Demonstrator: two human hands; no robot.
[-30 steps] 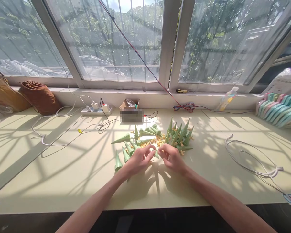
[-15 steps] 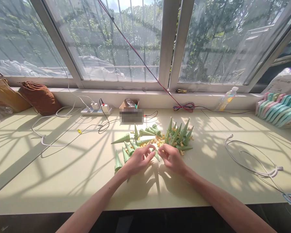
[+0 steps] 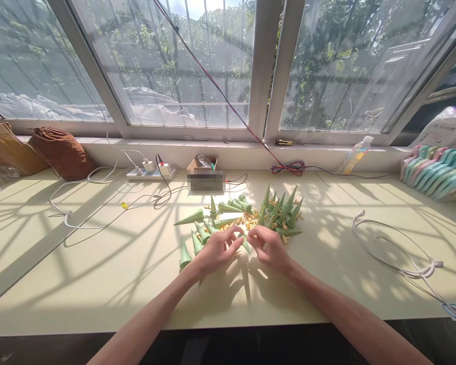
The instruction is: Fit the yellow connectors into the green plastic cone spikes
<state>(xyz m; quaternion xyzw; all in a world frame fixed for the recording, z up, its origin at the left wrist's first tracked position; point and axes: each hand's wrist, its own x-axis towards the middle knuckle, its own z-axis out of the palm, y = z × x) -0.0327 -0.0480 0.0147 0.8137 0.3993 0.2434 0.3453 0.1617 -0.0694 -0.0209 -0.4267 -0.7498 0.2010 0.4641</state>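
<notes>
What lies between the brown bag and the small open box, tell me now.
Between bag and box, the head view shows a white power strip with plugs and cables.

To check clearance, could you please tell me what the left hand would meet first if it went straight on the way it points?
Beyond the small green cone at its fingers, the left hand would most likely meet the right hand, close opposite, though depth between them is unclear.

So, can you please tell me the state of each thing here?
Held green cone, tip towards the person
Left hand, fingers pinching this cone
Right hand, fingers bent, grip unclear
Other green cones, some standing, some lying
Small box, open
Power strip, plugs inserted
Bottle, capped
Brown bag, top gathered
White cable, loosely coiled
</notes>
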